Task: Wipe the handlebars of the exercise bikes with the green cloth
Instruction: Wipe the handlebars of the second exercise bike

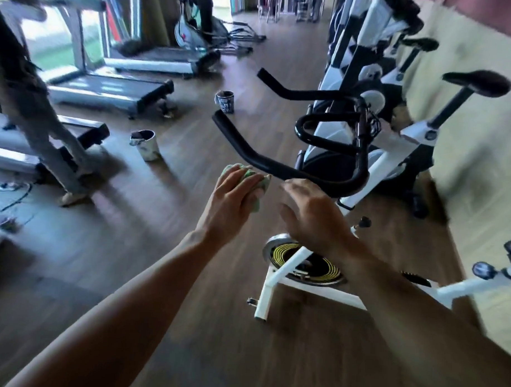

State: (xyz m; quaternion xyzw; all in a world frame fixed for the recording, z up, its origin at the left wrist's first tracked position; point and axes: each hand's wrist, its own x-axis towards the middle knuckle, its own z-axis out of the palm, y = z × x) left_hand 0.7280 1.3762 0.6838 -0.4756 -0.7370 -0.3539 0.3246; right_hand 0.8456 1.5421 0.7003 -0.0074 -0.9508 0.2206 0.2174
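A white exercise bike (277,276) stands before me with black handlebars (250,148) reaching left across the middle of the view. My left hand (233,201) grips a bunched green cloth (256,181) just below the near bar, close to it; whether the cloth touches the bar is unclear. My right hand (311,212) hovers beside it with fingers relaxed and spread, holding nothing, just under the bend of the near bar. The far bar (292,90) runs parallel behind.
More white bikes (418,135) line the right wall. Treadmills (107,89) stand at the left. Two paint-stained tins (146,144) (225,101) sit on the wooden floor. A rough post (34,107) rises at left, with cables and clutter near its base.
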